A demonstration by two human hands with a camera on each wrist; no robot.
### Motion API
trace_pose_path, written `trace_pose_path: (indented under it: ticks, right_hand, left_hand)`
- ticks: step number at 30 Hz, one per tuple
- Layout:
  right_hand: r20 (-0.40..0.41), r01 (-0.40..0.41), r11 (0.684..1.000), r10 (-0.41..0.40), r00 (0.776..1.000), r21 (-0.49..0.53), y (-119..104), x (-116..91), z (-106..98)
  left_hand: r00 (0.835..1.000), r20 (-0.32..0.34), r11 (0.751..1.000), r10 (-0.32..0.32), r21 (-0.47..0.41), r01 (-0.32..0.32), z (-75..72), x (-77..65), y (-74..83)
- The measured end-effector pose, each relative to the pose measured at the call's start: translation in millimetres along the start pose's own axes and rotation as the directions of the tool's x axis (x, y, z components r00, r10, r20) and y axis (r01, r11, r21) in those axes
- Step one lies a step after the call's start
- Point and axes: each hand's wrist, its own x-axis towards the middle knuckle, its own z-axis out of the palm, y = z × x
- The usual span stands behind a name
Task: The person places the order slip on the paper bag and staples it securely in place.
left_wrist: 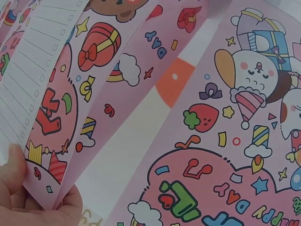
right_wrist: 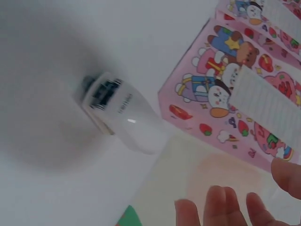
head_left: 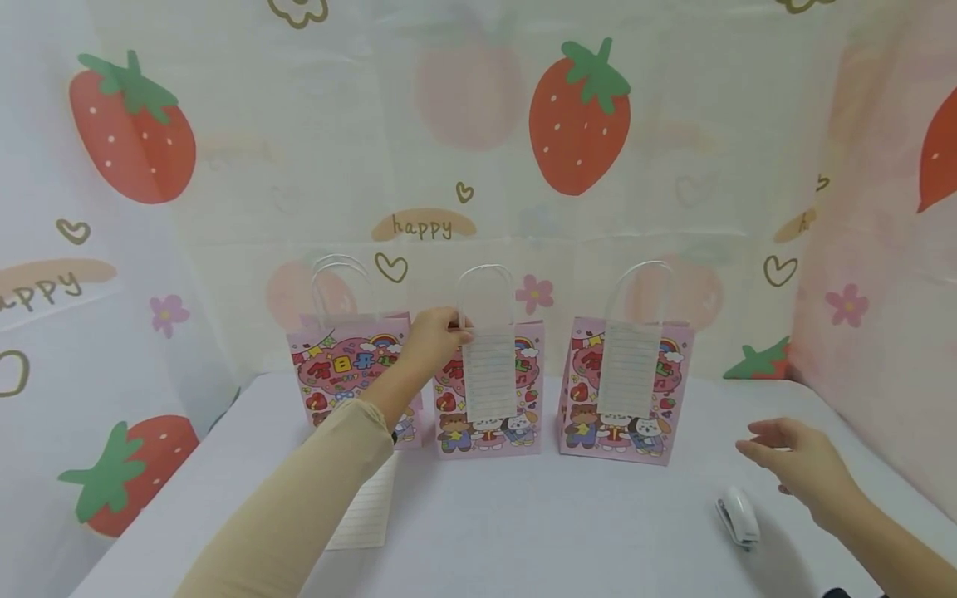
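Note:
My left hand (head_left: 434,339) pinches the top edge of the middle pink paper bag (head_left: 528,390) at its left corner. A lined paper slip (head_left: 490,374) hangs over that bag's front; the left wrist view shows my thumb (left_wrist: 14,169) on the slip's corner and fingers behind the bag wall. Over the table's right side, my right hand (head_left: 807,469) hovers with loosely bent fingers and nothing in it. Just left of it lies a small white stapler (head_left: 738,517), also seen in the right wrist view.
At the right stands a matching bag (head_left: 581,399) with its own lined slip (head_left: 626,370) on the front. The left bag (head_left: 308,353) is partly hidden by my left arm. Another lined slip (head_left: 368,508) lies on the white table (head_left: 538,531). A strawberry-print curtain (head_left: 314,158) hangs behind.

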Motion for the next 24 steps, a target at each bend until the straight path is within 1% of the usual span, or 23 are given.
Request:
trace_pose_path:
  ticks: [3,7,13,16,19,21,22,24]
  right_hand:
    - [0.082,-0.064,0.997,0.060,0.995,0.047,8.8,-1.1,1.0]
    - [0.156,-0.127,0.989,0.113,0.981,0.082,19.3,-3.1,3.2]
    - [0.250,-0.234,0.965,0.199,0.947,0.116,31.3,-6.0,9.8]
    - [0.299,-0.265,0.958,0.223,0.928,0.106,37.2,-8.1,13.4]
    - [0.345,-0.308,0.948,0.264,0.901,0.078,41.9,-9.3,16.5]
    - [0.361,-0.330,0.942,0.290,0.886,0.054,43.9,-9.6,18.7]
    - [0.368,-0.341,0.939,0.301,0.880,0.047,44.5,-9.6,19.8]
    - [0.369,-0.347,0.937,0.309,0.877,0.040,45.4,-9.5,22.1]
  left_hand:
    - [1.000,0.001,1.000,-0.010,-0.003,0.010,-0.4,0.0,1.0]
    - [1.000,-0.003,1.000,-0.004,-0.001,0.004,-1.0,-0.5,1.7]
    - [1.000,-0.003,1.000,0.002,-0.007,-0.002,-1.2,-1.7,1.8]
    - [1.000,-0.005,1.000,0.002,-0.009,-0.002,-1.0,-1.7,1.8]
    - [1.000,-0.009,1.000,0.003,-0.006,-0.003,-0.6,-1.8,2.1]
    - [1.000,-0.011,1.000,0.004,-0.004,-0.004,-0.7,-1.9,2.3]
    - [1.000,-0.012,1.000,0.005,-0.004,-0.005,-0.7,-1.9,2.3]
    - [1.000,-0.016,1.000,0.009,-0.002,-0.009,-0.5,-1.8,2.0]
